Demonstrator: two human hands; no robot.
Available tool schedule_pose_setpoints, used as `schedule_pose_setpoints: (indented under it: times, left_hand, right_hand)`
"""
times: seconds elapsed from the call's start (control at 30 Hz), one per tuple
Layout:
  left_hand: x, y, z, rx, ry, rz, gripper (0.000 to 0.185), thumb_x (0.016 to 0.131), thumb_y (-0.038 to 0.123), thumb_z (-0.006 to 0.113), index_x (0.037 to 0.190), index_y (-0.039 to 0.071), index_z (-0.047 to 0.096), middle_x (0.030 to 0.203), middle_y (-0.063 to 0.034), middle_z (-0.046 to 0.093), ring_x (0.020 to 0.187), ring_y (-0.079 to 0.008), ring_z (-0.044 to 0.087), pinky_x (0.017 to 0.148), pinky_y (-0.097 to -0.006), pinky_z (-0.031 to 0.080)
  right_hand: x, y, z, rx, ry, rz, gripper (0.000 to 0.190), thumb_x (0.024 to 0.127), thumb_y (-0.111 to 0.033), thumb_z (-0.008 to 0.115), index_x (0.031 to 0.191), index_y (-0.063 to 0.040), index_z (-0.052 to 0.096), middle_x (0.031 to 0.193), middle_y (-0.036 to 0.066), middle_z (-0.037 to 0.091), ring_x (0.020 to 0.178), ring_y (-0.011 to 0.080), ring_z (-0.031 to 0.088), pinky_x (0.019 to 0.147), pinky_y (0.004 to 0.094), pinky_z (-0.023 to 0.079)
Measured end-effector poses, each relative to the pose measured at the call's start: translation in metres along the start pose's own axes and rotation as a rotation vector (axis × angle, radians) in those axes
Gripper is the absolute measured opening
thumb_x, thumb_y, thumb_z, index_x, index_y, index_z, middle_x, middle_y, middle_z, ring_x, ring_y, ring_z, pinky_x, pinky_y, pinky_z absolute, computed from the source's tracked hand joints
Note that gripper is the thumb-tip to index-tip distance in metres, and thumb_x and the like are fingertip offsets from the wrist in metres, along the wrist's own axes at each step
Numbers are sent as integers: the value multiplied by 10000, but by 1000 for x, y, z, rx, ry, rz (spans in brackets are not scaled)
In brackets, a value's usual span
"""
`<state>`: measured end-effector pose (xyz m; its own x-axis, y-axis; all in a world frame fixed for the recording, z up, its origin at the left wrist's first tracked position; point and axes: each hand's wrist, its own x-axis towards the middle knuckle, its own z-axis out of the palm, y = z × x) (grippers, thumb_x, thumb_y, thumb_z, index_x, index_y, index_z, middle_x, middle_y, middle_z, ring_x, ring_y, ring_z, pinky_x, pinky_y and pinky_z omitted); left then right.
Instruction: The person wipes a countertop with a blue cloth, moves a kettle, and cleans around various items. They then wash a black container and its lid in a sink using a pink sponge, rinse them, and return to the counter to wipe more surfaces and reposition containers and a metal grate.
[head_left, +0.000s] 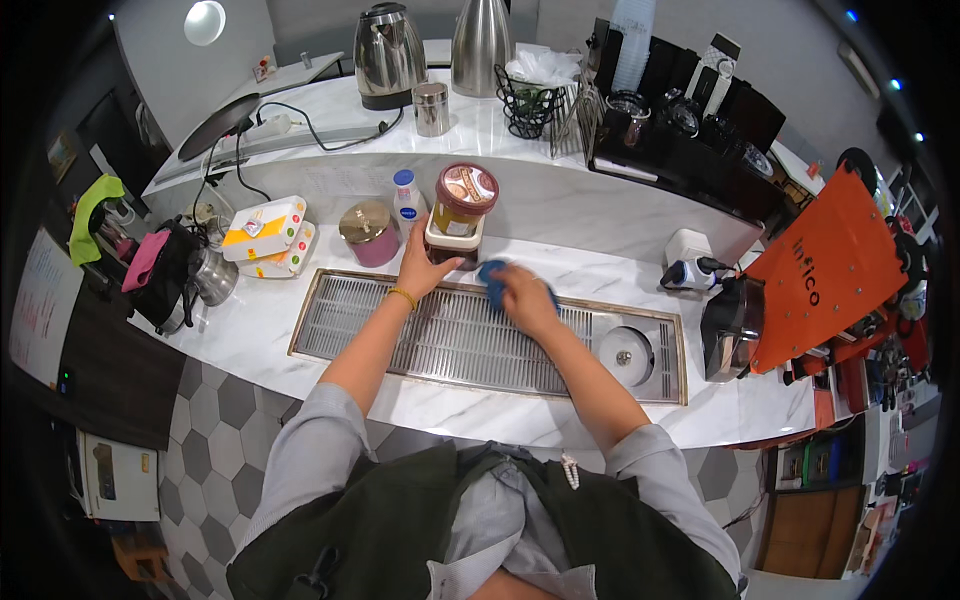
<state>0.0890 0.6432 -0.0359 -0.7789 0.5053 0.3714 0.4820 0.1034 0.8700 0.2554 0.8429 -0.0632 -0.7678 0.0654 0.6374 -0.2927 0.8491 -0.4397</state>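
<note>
My left hand (425, 270) grips the side of a dark container with a cream lid (454, 241), on which a tub with a maroon lid (466, 189) is stacked. Just right of it, my right hand (525, 292) presses a blue cloth (495, 289) at the back edge of the stainless steel drip tray (442, 337); this hand is slightly blurred. Behind my left hand stands a white bottle with a blue cap (406, 196). A pink jar with a metallic lid (369, 233) is to the left.
Two food cartons (264, 229) and a steel pitcher (214, 276) stand at left. An electric kettle (390, 56), a steel canister (430, 109) and a black wire basket (529, 105) stand on the raised ledge. At right are a socket with plugs (694, 271) and an orange machine panel (825, 270).
</note>
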Motion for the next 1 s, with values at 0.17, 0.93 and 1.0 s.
schedule_pose_setpoints:
  times: [0.17,0.93,1.0]
  left_hand:
    - [8,0,1,78,-36,-5,1132,671,192,920,1545,46,215,1475,-191,416,1305,-299,517,1057,-388,488]
    - [16,110,307,-11,-227,152,1103,671,222,916,1533,13,261,1424,-237,490,1307,-372,502,1089,-416,435]
    - [17,112,312,-3,-218,171,1115,669,218,916,1536,0,251,1415,-242,496,1304,-378,503,1097,-413,426]
  right_hand:
    - [12,-50,-44,386,-230,408,318,867,-168,561,1154,-66,652,745,131,667,730,229,652,687,352,488]
    - [21,47,-281,-481,56,523,754,733,-368,836,1407,-195,546,1136,99,680,968,268,687,817,386,546]
    - [21,49,-288,-470,33,503,765,731,-376,839,1412,-198,540,1152,99,674,997,268,684,833,391,542]
